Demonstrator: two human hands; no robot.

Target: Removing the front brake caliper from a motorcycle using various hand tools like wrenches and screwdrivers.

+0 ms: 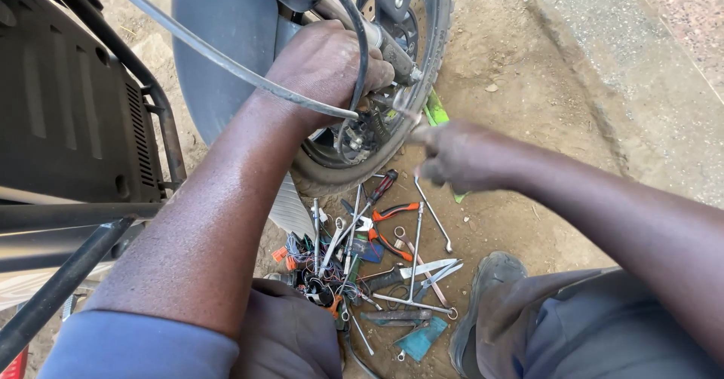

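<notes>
Wheel hub (362, 134) parts, low inside the tyre, are covered by the left hand (328, 66), fingers curled on them, while the right hand (456, 156), fingers bunched together, is held just beside.

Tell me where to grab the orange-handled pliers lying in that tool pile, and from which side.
Take the orange-handled pliers by the two coated handles, coming from above and from the right. They lie flat on the dirt at the pile's upper right edge, handles pointing right toward bare ground, while the jaw end points left into the tangle of wrenches and the screwdriver. That side looks least obstructed.
</notes>
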